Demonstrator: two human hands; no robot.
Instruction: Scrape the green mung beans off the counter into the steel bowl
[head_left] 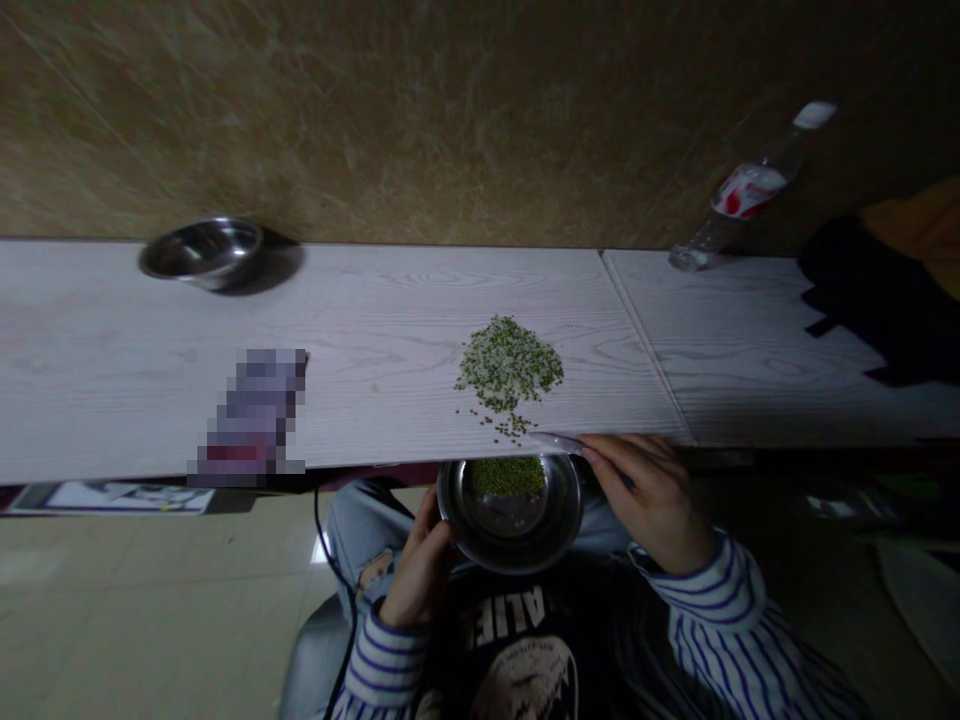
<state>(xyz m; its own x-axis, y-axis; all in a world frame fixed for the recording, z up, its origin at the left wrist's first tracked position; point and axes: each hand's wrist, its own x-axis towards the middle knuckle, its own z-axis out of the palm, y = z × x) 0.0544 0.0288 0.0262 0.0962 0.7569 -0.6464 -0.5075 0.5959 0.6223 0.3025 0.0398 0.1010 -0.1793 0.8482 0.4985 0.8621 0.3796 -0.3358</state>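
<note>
In the head view, the letters "ALIE" can be made out on the person's black shirt [517, 650], above a pale printed picture. A clear bottle [752, 188] with a white cap stands on the table [375, 310] by the wall; its red and white label [742, 196] is too blurred to read. A flat item [251, 415] on the left of the table is pixelated, so any writing on it is hidden.

The left hand [420, 572] has its fingers closed on the side of a metal bowl [510, 556], held over the lap just below the table edge. Green beans [507, 477] lie in it, toward the table side. The right hand [654, 497] pinches a spoon-like tool [556, 441], its tip at the table edge near some stray beans. Beyond it, a pile of green beans mixed with white grains [510, 362] lies on the table. A second metal bowl [202, 255] sits tilted, far left near the wall.
</note>
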